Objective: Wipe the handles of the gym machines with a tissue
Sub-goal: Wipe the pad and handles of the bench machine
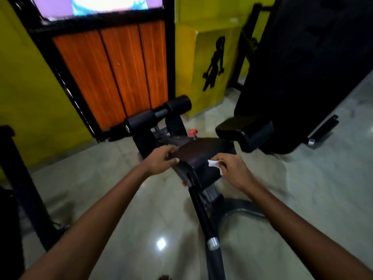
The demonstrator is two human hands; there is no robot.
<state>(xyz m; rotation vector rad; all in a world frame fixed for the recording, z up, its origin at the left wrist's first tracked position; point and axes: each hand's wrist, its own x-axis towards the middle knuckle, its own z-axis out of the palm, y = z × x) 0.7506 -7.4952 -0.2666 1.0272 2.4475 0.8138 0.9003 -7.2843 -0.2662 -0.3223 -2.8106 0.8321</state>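
A small black gym machine stands on the floor below me, with a dark padded seat [203, 156] and two black foam rollers [157, 114] behind it. My left hand [161, 161] grips the left edge of the seat pad. My right hand [232, 168] is closed on a crumpled white tissue [215, 165], which rests against the pad's right front corner. A black handle bar [203, 217] with a silver collar runs from under the seat toward me, between my forearms. Neither hand touches that bar.
A second black padded bench [248, 132] and a tall black machine [302, 67] stand to the right. Behind are an orange wood panel [113, 71], yellow walls and a yellow block with a black figure [214, 63]. A black frame [22, 178] stands at left on the glossy floor.
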